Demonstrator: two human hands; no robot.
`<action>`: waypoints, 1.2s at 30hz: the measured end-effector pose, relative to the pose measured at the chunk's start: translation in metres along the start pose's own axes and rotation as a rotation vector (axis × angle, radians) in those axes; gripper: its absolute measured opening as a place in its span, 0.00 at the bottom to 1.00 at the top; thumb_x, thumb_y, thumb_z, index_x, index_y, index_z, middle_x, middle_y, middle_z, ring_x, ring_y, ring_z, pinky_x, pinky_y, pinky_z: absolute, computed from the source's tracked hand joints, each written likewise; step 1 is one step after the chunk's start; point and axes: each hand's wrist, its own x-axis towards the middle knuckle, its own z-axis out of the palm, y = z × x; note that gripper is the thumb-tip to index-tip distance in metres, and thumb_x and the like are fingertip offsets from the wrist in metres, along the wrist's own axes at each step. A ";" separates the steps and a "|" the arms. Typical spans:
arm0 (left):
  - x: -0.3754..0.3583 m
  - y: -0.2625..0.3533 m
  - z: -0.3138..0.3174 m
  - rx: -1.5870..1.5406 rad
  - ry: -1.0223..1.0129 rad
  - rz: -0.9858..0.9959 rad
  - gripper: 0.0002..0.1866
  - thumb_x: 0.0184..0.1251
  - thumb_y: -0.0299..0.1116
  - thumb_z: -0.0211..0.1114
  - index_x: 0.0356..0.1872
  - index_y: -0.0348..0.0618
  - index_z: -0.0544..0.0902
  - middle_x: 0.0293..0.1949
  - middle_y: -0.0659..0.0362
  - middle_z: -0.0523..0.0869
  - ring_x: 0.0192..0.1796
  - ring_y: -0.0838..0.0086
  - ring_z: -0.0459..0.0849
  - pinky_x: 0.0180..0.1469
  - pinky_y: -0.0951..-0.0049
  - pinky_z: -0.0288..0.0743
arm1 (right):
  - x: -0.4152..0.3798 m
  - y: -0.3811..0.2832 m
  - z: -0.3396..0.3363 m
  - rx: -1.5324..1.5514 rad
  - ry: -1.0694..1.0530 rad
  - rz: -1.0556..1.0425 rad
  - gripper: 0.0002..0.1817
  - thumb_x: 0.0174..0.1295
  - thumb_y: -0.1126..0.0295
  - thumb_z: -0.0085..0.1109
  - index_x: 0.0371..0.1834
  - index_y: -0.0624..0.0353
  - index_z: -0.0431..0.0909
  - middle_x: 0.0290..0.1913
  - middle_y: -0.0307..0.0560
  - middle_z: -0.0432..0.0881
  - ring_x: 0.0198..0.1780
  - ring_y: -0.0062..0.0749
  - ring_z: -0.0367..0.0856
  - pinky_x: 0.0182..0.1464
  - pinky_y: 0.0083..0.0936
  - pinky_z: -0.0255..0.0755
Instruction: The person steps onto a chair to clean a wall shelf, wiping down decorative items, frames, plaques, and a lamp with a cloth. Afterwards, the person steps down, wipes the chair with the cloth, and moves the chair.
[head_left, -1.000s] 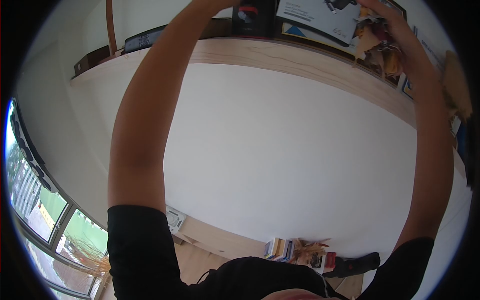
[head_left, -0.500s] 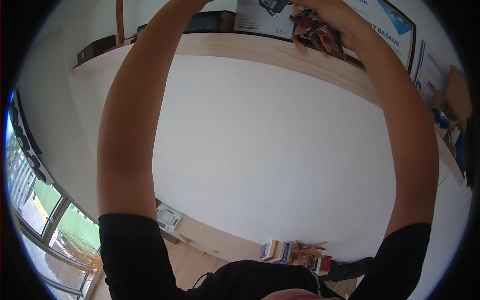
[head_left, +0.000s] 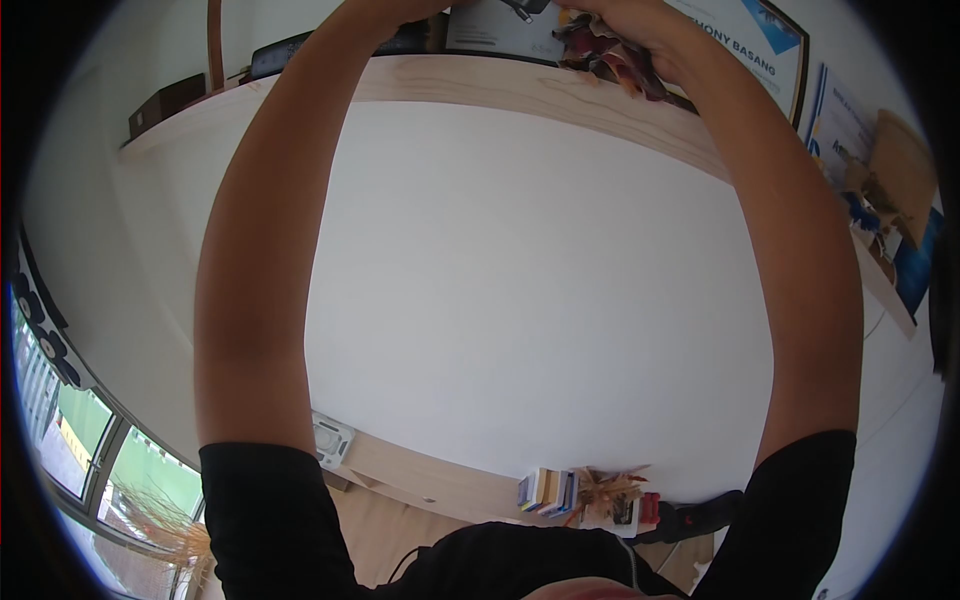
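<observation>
At the top edge of the view, my right hand (head_left: pixel 640 28) reaches over the wall shelf, its fingers closed on a dark charging cable (head_left: pixel 524 9). The cable's upper part is cut off by the frame. Below and against that hand is a bunch of dried dark-red flowers (head_left: pixel 612 58) on the shelf. My left hand (head_left: pixel 402 10) is raised at the top too, left of the cable; its fingers lie out of frame. Behind the cable stands a grey box (head_left: pixel 500 33) with small print. Both forearms stretch upward.
The pale wooden shelf (head_left: pixel 480 84) carries a dark box (head_left: pixel 165 106) on its left and a framed certificate (head_left: pixel 765 55) on its right. Below are a low wooden cabinet (head_left: pixel 430 470), books (head_left: pixel 548 492) and dried leaves (head_left: pixel 607 492). Windows (head_left: pixel 130 470) are at left.
The view has shifted slightly, so the shelf and its items sit higher and further left. The dark cable and both hands are closer to the top edge.
</observation>
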 end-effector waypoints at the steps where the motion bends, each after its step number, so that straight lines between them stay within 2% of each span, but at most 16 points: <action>1: -0.001 0.006 -0.001 0.056 -0.061 -0.090 0.26 0.59 0.33 0.66 0.57 0.31 0.75 0.45 0.45 0.84 0.38 0.64 0.83 0.42 0.65 0.77 | 0.003 0.001 0.000 -0.029 0.012 0.030 0.15 0.66 0.60 0.56 0.40 0.63 0.75 0.25 0.47 0.78 0.15 0.30 0.74 0.10 0.32 0.65; 4: 0.006 0.002 -0.006 0.107 -0.133 -0.113 0.26 0.57 0.34 0.68 0.56 0.33 0.76 0.49 0.47 0.83 0.48 0.65 0.80 0.52 0.67 0.72 | 0.006 0.009 0.003 0.041 0.024 -0.147 0.15 0.65 0.61 0.58 0.42 0.63 0.74 0.25 0.47 0.78 0.17 0.30 0.76 0.13 0.32 0.67; 8: 0.019 -0.007 -0.012 -0.054 -0.295 -0.052 0.28 0.54 0.35 0.71 0.57 0.35 0.76 0.55 0.50 0.80 0.62 0.64 0.72 0.64 0.71 0.60 | -0.006 0.004 0.000 0.013 0.002 -0.071 0.15 0.64 0.63 0.59 0.45 0.62 0.74 0.26 0.46 0.79 0.19 0.29 0.77 0.15 0.31 0.69; 13: 0.022 -0.009 -0.012 0.080 -0.244 -0.049 0.31 0.52 0.35 0.73 0.58 0.36 0.74 0.55 0.50 0.81 0.60 0.63 0.74 0.62 0.69 0.63 | -0.006 -0.003 0.007 -0.010 -0.015 0.002 0.15 0.64 0.62 0.59 0.47 0.59 0.73 0.26 0.46 0.79 0.18 0.30 0.76 0.14 0.32 0.67; 17: 0.005 0.014 -0.013 0.195 -0.306 -0.147 0.34 0.53 0.38 0.72 0.61 0.35 0.71 0.54 0.46 0.81 0.54 0.59 0.79 0.56 0.68 0.71 | 0.032 0.024 -0.010 0.025 -0.069 -0.201 0.23 0.61 0.63 0.64 0.52 0.68 0.71 0.31 0.49 0.82 0.31 0.29 0.81 0.30 0.21 0.74; 18: 0.017 -0.010 -0.008 0.330 -0.128 0.031 0.36 0.56 0.46 0.69 0.63 0.38 0.69 0.54 0.47 0.81 0.54 0.60 0.80 0.56 0.66 0.71 | -0.007 0.004 -0.019 0.066 -0.075 -0.184 0.29 0.59 0.63 0.66 0.56 0.74 0.67 0.34 0.51 0.82 0.37 0.31 0.81 0.38 0.19 0.75; 19: 0.033 -0.040 -0.004 0.441 0.050 0.219 0.39 0.58 0.54 0.67 0.65 0.40 0.68 0.54 0.47 0.81 0.53 0.61 0.81 0.57 0.64 0.72 | 0.005 0.010 -0.013 -0.019 0.320 -0.219 0.30 0.60 0.62 0.65 0.57 0.75 0.66 0.37 0.56 0.82 0.38 0.33 0.81 0.40 0.24 0.77; 20: 0.042 -0.058 -0.012 0.418 0.139 0.237 0.44 0.55 0.57 0.68 0.68 0.43 0.64 0.58 0.47 0.77 0.57 0.59 0.79 0.60 0.59 0.68 | -0.022 0.007 -0.021 0.034 0.321 -0.343 0.33 0.60 0.62 0.65 0.57 0.78 0.63 0.40 0.61 0.80 0.40 0.36 0.81 0.41 0.29 0.77; 21: 0.051 -0.063 -0.006 0.387 0.230 0.254 0.49 0.52 0.60 0.69 0.71 0.46 0.59 0.63 0.47 0.74 0.61 0.58 0.77 0.64 0.55 0.64 | -0.012 0.013 -0.022 -0.289 0.603 -0.446 0.28 0.58 0.63 0.66 0.55 0.71 0.69 0.43 0.59 0.79 0.39 0.40 0.80 0.39 0.34 0.76; 22: 0.039 -0.043 0.005 0.602 0.324 0.271 0.43 0.58 0.59 0.63 0.69 0.45 0.62 0.62 0.48 0.74 0.62 0.60 0.75 0.64 0.46 0.58 | -0.028 0.018 -0.023 -0.096 0.229 -0.086 0.26 0.61 0.48 0.57 0.53 0.58 0.77 0.48 0.59 0.81 0.40 0.34 0.86 0.44 0.28 0.79; 23: 0.020 -0.024 0.008 0.818 0.427 0.277 0.37 0.64 0.57 0.58 0.67 0.44 0.65 0.62 0.50 0.74 0.64 0.63 0.73 0.65 0.37 0.53 | -0.020 0.024 -0.019 -0.368 0.144 -0.165 0.24 0.63 0.49 0.55 0.48 0.59 0.80 0.43 0.57 0.83 0.40 0.39 0.85 0.45 0.32 0.78; 25: 0.027 -0.023 0.012 0.753 0.638 0.390 0.47 0.52 0.66 0.62 0.69 0.48 0.63 0.63 0.49 0.74 0.65 0.60 0.72 0.64 0.27 0.42 | -0.005 0.037 -0.012 -0.908 0.052 -0.396 0.25 0.66 0.50 0.49 0.37 0.62 0.85 0.34 0.53 0.85 0.40 0.48 0.83 0.46 0.39 0.76; 26: 0.025 -0.011 0.018 0.731 0.628 0.408 0.47 0.52 0.66 0.62 0.69 0.48 0.63 0.63 0.49 0.74 0.65 0.60 0.72 0.64 0.27 0.42 | -0.004 0.039 -0.005 -1.009 -0.068 -0.260 0.28 0.68 0.50 0.39 0.41 0.61 0.85 0.41 0.53 0.86 0.54 0.47 0.78 0.58 0.40 0.68; 29: 0.012 0.023 0.042 0.622 0.699 0.499 0.53 0.45 0.61 0.70 0.70 0.42 0.58 0.59 0.43 0.75 0.62 0.54 0.75 0.64 0.37 0.56 | -0.009 0.045 -0.014 -0.801 0.036 -0.066 0.29 0.69 0.50 0.35 0.45 0.60 0.83 0.43 0.49 0.85 0.59 0.42 0.75 0.62 0.42 0.62; 32: -0.011 0.061 0.083 0.346 0.661 0.695 0.25 0.61 0.52 0.64 0.57 0.52 0.79 0.56 0.56 0.80 0.60 0.64 0.77 0.58 0.65 0.70 | -0.038 0.055 -0.051 -0.865 0.049 -0.019 0.24 0.68 0.50 0.39 0.53 0.52 0.80 0.42 0.41 0.85 0.53 0.39 0.78 0.59 0.42 0.65; 36: -0.013 0.108 0.147 0.184 0.351 0.808 0.26 0.59 0.47 0.68 0.56 0.49 0.78 0.51 0.53 0.81 0.53 0.64 0.81 0.50 0.64 0.75 | -0.063 0.100 -0.113 -1.027 0.168 0.047 0.19 0.64 0.51 0.43 0.42 0.45 0.83 0.34 0.36 0.86 0.44 0.31 0.81 0.50 0.31 0.72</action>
